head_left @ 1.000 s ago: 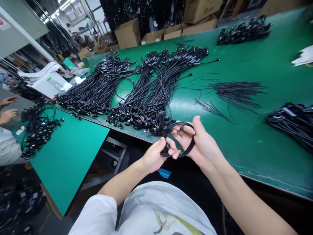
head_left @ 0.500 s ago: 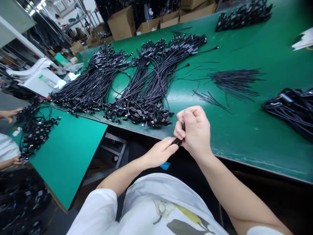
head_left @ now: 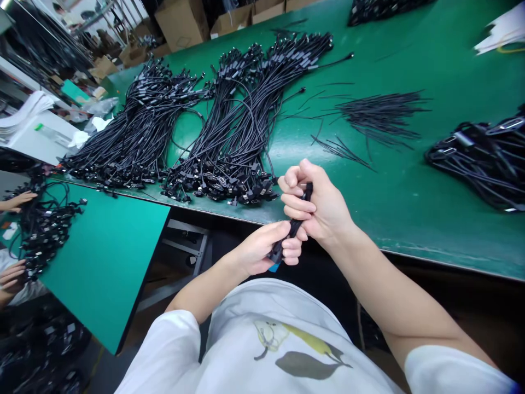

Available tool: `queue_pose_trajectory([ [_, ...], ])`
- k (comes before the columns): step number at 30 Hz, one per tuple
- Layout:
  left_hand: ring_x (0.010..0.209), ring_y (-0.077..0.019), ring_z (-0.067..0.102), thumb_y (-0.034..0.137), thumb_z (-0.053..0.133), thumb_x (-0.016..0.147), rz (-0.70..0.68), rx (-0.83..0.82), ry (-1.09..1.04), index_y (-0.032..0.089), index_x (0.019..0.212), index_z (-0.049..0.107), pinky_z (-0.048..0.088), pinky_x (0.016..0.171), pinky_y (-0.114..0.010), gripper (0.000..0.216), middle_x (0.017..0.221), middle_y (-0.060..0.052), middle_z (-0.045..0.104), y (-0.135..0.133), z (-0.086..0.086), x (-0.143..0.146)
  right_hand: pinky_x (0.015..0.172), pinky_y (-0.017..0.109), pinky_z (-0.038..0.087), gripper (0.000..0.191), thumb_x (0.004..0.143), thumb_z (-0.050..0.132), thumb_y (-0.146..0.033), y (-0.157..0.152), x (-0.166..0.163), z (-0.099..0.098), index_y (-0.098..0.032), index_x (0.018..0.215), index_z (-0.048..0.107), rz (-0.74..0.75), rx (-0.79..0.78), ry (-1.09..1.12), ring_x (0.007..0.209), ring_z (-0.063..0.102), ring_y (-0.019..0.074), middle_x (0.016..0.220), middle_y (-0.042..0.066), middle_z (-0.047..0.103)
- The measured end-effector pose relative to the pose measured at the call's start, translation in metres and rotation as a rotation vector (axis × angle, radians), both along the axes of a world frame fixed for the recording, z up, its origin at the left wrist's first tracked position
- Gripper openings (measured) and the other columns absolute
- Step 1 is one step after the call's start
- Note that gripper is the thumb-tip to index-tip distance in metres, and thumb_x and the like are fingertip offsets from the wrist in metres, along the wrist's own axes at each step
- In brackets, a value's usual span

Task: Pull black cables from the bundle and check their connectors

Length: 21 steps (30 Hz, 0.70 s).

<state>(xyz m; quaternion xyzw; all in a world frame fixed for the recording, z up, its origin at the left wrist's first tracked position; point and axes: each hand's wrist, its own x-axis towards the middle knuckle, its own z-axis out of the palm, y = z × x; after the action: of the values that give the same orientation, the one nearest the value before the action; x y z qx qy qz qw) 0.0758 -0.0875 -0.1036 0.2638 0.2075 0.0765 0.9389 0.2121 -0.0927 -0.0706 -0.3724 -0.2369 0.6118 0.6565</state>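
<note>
Between my hands is a folded black cable (head_left: pixel 294 227), held just off the front edge of the green table. My left hand (head_left: pixel 268 246) is closed around its lower end, thumb on top. Wrapped round the upper part are the fingers of my right hand (head_left: pixel 318 205); one end of the bundle shows above them. Past my hands lie loose thin black ties (head_left: pixel 381 115), with a few strays nearer me. Long piles of black cables (head_left: pixel 241 131) with connectors at both ends stretch across the table to the left.
At right lies a heap of bundled cables (head_left: pixel 479 158). A lower green side table (head_left: pixel 110 262) stands at left, where another person's hands (head_left: pixel 14 273) are at a cable pile (head_left: pixel 45 230). Cardboard boxes (head_left: pixel 182 24) line the back. White paper (head_left: pixel 502 30) rests far right.
My right hand has turned and opened its grip somewhat, so more of the folded cable shows. My left fingers now curl round its lower end. The view has shifted slightly.
</note>
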Motion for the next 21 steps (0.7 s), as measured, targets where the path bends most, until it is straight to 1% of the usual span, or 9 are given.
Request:
queue_pose_trajectory([
  [3, 0.057, -0.0061, 0.042, 0.029, 0.075, 0.078, 0.038, -0.189, -0.017, 0.01, 0.087, 0.061, 0.04, 0.052, -0.015, 0.026, 0.066, 0.004, 0.037, -0.005, -0.003, 0.002, 0.031, 0.017, 0.016, 0.05, 0.08, 0.062, -0.063, -0.001, 0.005, -0.011, -0.019, 0.068, 0.042, -0.006, 0.055, -0.09, 0.036, 0.016, 0.0007, 0.058, -0.009, 0.029],
  [5, 0.051, -0.0038, 0.034, 0.025, 0.072, 0.081, 0.065, -0.239, -0.021, 0.01, 0.085, 0.06, 0.032, 0.046, -0.012, 0.02, 0.064, 0.005, 0.034, -0.007, -0.008, 0.004, 0.037, 0.02, 0.033, 0.041, 0.084, 0.061, -0.056, -0.006, 0.015, -0.02, -0.02, 0.071, 0.047, -0.037, 0.103, -0.286, 0.04, 0.032, 0.004, 0.06, -0.006, 0.039],
  [7, 0.047, -0.0027, 0.025, 0.027, 0.068, 0.083, 0.094, -0.191, 0.002, 0.01, 0.081, 0.058, 0.026, 0.042, -0.011, 0.02, 0.06, 0.007, 0.03, -0.005, -0.012, 0.005, 0.061, 0.028, 0.051, 0.027, 0.088, 0.06, -0.046, -0.017, 0.03, -0.025, -0.02, 0.08, 0.058, -0.132, 0.192, -0.667, 0.063, 0.056, 0.012, 0.074, 0.001, 0.056],
  [9, 0.045, -0.0027, 0.022, 0.035, 0.066, 0.086, 0.127, -0.1, 0.055, 0.012, 0.076, 0.055, 0.025, 0.042, -0.011, 0.028, 0.057, 0.008, 0.028, 0.001, -0.014, 0.007, 0.085, 0.036, 0.051, 0.016, 0.089, 0.06, -0.036, -0.032, 0.044, -0.026, -0.021, 0.094, 0.065, -0.282, 0.298, -1.1, 0.097, 0.061, 0.0213, 0.098, 0.009, 0.063],
  [10, 0.044, -0.0028, 0.021, 0.042, 0.064, 0.087, 0.138, -0.06, 0.089, 0.013, 0.074, 0.053, 0.025, 0.041, -0.011, 0.033, 0.056, 0.008, 0.027, 0.004, -0.015, 0.008, 0.09, 0.038, 0.048, 0.016, 0.089, 0.06, -0.031, -0.04, 0.048, -0.025, -0.022, 0.101, 0.065, -0.385, 0.343, -1.273, 0.105, 0.058, 0.0232, 0.104, 0.01, 0.063],
  [13, 0.044, -0.0034, 0.02, 0.061, 0.051, 0.089, 0.156, 0.02, 0.145, 0.015, 0.07, 0.049, 0.024, 0.04, -0.012, 0.05, 0.055, 0.008, 0.025, 0.009, -0.011, 0.015, 0.078, 0.033, 0.047, 0.017, 0.089, 0.06, -0.021, -0.065, 0.044, -0.027, -0.024, 0.105, 0.063, -0.558, 0.423, -1.505, 0.086, 0.058, 0.019, 0.086, 0.006, 0.063],
  [15, 0.044, -0.004, 0.023, 0.064, 0.047, 0.089, 0.227, 0.038, 0.126, 0.015, 0.072, 0.05, 0.027, 0.041, -0.013, 0.052, 0.055, 0.008, 0.028, 0.01, -0.009, 0.021, 0.066, 0.029, 0.047, 0.015, 0.089, 0.062, -0.024, -0.076, 0.028, -0.036, -0.023, 0.104, 0.063, -0.46, 0.484, -1.544, 0.072, 0.056, 0.0157, 0.08, 0.004, 0.062],
  [18, 0.048, -0.0046, 0.032, 0.056, 0.05, 0.092, 0.362, -0.001, 0.073, 0.014, 0.08, 0.055, 0.033, 0.045, -0.013, 0.044, 0.059, 0.006, 0.035, 0.01, -0.009, 0.029, 0.065, 0.029, 0.049, 0.022, 0.091, 0.062, -0.031, -0.08, 0.003, -0.059, -0.022, 0.111, 0.065, -0.276, 0.565, -1.634, 0.076, 0.061, 0.0175, 0.093, 0.008, 0.067],
  [21, 0.051, -0.0047, 0.037, 0.048, 0.051, 0.094, 0.419, -0.016, 0.066, 0.012, 0.083, 0.057, 0.035, 0.047, -0.013, 0.037, 0.063, 0.004, 0.039, 0.009, -0.012, 0.032, 0.065, 0.031, 0.049, 0.021, 0.093, 0.056, -0.025, -0.076, -0.009, -0.074, -0.02, 0.112, 0.066, -0.3, 0.516, -1.763, 0.074, 0.062, 0.0188, 0.097, 0.011, 0.07],
])
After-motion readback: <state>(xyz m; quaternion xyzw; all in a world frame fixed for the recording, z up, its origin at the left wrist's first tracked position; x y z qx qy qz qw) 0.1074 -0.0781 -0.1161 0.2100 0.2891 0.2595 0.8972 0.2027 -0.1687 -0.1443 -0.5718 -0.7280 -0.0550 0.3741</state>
